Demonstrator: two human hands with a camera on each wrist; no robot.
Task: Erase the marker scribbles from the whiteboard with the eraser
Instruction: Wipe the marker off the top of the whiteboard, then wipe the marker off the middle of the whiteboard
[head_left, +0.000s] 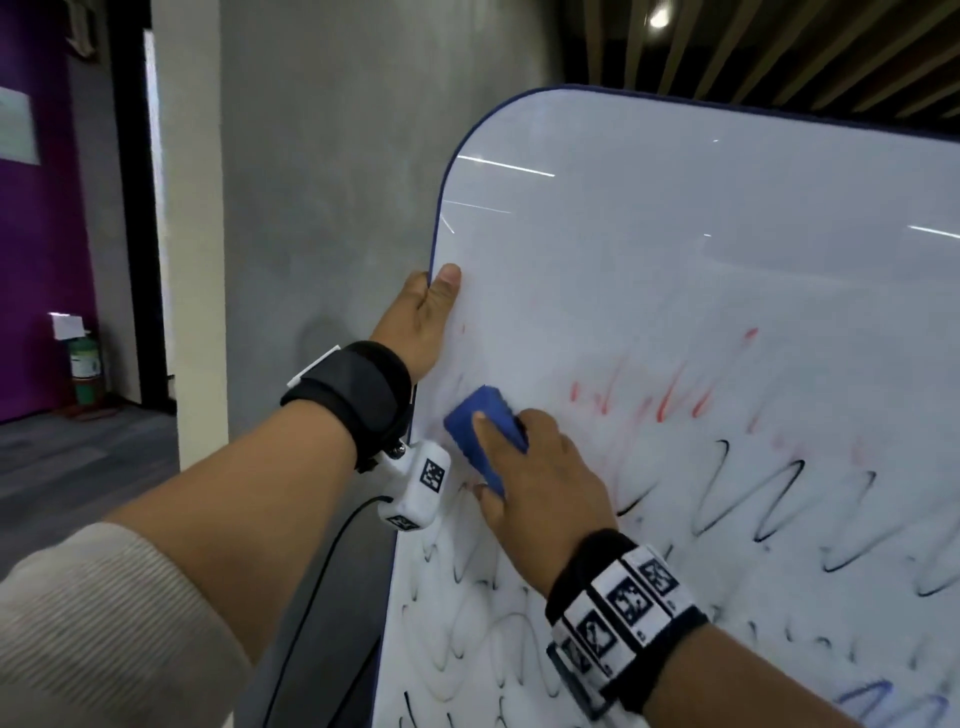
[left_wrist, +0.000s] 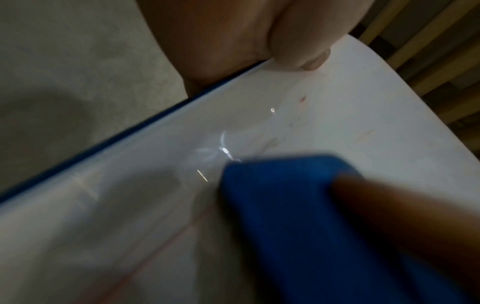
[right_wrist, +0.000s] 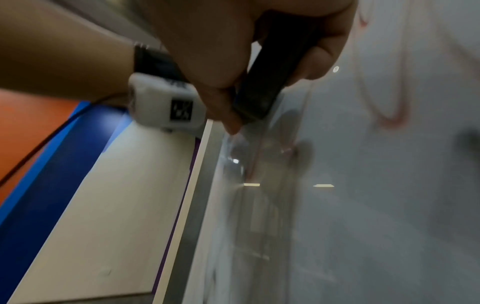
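Note:
A tall whiteboard (head_left: 675, 249) with a dark blue rim fills the right of the head view. Faded red scribbles (head_left: 665, 400) and black zigzag scribbles (head_left: 753, 499) cover its middle and lower part. My right hand (head_left: 540, 467) grips a blue eraser (head_left: 483, 431) and presses it flat on the board near the left edge. The eraser (left_wrist: 298, 216) shows blurred in the left wrist view, and dark (right_wrist: 270, 86) in the right wrist view between thumb and fingers. My left hand (head_left: 426, 317) clasps the board's left rim, thumb (left_wrist: 301, 41) on the front face.
A grey concrete wall (head_left: 322, 208) stands behind the board. A white pillar (head_left: 192, 208) and a purple wall (head_left: 36, 260) lie to the left, with a green fire extinguisher (head_left: 85, 369) on the grey floor. A black cable (head_left: 322, 571) hangs from my left wrist camera.

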